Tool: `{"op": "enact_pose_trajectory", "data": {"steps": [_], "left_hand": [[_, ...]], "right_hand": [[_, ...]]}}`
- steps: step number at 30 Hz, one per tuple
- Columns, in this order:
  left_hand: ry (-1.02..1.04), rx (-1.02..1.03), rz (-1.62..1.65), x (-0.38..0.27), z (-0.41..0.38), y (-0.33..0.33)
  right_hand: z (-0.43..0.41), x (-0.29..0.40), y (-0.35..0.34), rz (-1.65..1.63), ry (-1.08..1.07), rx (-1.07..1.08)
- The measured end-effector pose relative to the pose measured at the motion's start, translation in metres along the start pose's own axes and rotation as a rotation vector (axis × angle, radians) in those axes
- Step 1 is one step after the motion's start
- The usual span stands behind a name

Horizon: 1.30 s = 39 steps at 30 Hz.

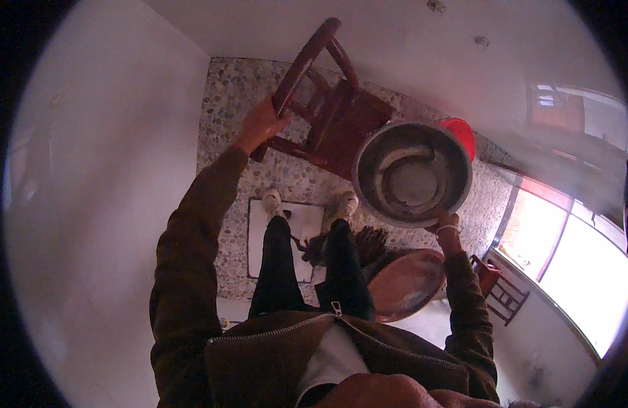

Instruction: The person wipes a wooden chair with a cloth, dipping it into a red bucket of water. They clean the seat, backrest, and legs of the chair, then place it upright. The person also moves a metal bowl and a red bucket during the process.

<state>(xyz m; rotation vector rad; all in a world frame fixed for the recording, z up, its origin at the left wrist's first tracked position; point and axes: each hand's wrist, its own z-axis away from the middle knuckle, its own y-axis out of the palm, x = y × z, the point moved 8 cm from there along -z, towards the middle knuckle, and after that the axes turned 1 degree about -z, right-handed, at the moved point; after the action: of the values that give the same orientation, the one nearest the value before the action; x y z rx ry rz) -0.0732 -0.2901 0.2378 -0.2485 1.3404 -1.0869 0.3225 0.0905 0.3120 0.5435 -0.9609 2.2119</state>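
Note:
My left hand (pixel 263 123) grips the curved back rail of a dark red wooden chair (pixel 352 120), which is in front of me at a slant. On the right, my right hand (pixel 445 224) holds the near rim of a round grey metal basin (pixel 412 176). Residue or scuff marks ring the basin's inner bottom, and nothing else shows inside it. The basin overlaps the chair seat's right edge in the view; whether the two touch I cannot tell. Part of a red plastic vessel (pixel 459 136) shows behind the basin's far right rim.
Under my feet lies a white square panel (pixel 258 245) in the pebble-patterned floor (pixel 227 102). Right of my legs are a bundle of dark bristles or twigs (pixel 370 246) and a large reddish-brown oval basin (pixel 408 285). Another wooden chair (pixel 503 290) stands below a bright window (pixel 584 245).

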Motion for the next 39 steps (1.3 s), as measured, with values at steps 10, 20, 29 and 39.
{"op": "enact_pose_trajectory", "data": {"steps": [10, 20, 29, 39], "left_hand": [[0.216, 0.087, 0.609, -0.034, -0.138, 0.018], [0.188, -0.062, 0.234, -0.186, -0.012, 0.018], [0.184, -0.091, -0.048, -0.109, 0.095, -0.055], [0.050, -0.109, -0.051, 0.038, 0.100, -0.103]], "right_hand": [[-0.075, -0.036, 0.052, -0.197, -0.191, 0.494], [-0.127, -0.117, -0.044, -0.182, -0.222, 0.454], [-0.200, -0.214, -0.205, 0.567, -0.348, 0.192], [-0.071, -0.053, -0.053, 0.329, -0.329, -0.091]]}}
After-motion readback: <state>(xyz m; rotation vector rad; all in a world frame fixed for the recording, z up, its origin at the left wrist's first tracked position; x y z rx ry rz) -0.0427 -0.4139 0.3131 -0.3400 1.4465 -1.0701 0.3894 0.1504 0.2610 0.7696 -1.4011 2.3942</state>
